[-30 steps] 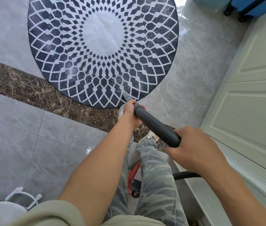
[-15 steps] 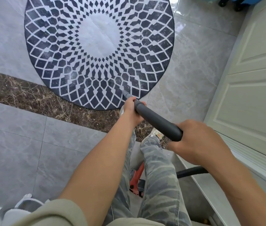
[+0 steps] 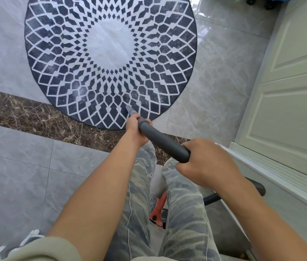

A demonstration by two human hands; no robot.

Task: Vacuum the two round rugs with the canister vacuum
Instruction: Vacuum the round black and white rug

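Trousers (image 3: 182,213): camouflage pattern, lower centre of the frame.
Canister vacuum (image 3: 159,208): only a red and dark part shows between the legs, low on the floor (image 3: 17,176).
Hose (image 3: 212,198): black and ribbed, it comes out from under the right forearm, lower right.
Right hand (image 3: 207,162): the fingers are curled around the near end of the wand, right of centre.
Wand (image 3: 165,145): a dark grey tube that slants up and left between the two hands.
Left hand (image 3: 134,127): the fingers are wrapped around the far end of the wand.
Nozzle (image 3: 130,109): a thin light grey tip over the lower edge of the rug; I cannot tell if it touches.
Round rug (image 3: 111,59): dark blue with a white pattern, flat in the upper centre; its lower edge lies on the brown marble band (image 3: 26,113).
Door (image 3: 290,102): white with panels, at the right edge.
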